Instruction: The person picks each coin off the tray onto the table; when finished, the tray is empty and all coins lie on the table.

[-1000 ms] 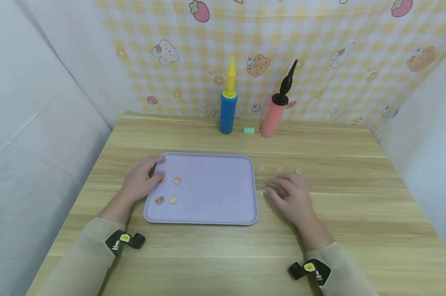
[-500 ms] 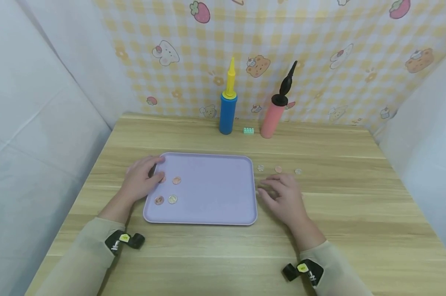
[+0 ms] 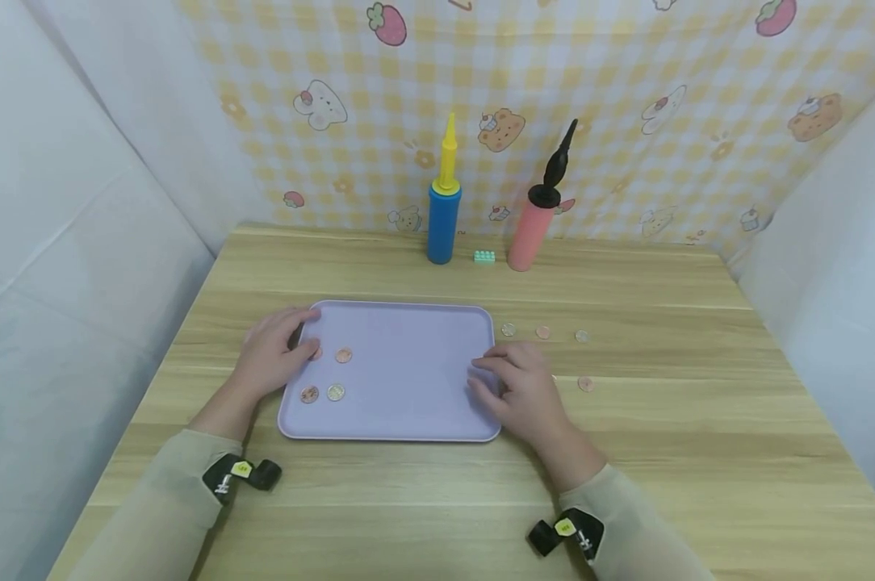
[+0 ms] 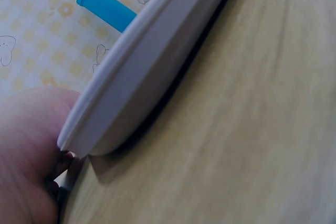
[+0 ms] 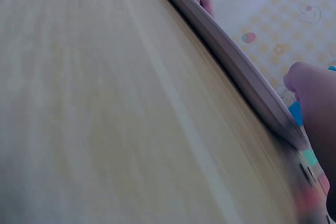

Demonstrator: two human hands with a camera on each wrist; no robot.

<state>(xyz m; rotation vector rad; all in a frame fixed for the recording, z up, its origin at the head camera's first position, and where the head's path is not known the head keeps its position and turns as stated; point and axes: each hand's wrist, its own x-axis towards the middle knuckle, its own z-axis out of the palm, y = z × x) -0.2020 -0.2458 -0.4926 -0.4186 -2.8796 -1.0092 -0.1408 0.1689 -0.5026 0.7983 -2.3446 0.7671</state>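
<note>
Coins point(image 3: 322, 393) flat, thin, hard, slippery: pinch by the edges; left hand point(image 3: 272, 355) grips the tray point(image 3: 408, 379) corner, right hand point(image 3: 519, 390) half-curled at its rim, contents hidden.

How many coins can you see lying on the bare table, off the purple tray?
4: three in a row right of the tray, at and, and one nearer at. The right hand may hide more.

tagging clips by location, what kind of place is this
Probably a small staged tabletop booth, not a lived-in room: a wooden table boxed in by white sheets, with a cartoon checked backdrop behind.
</note>
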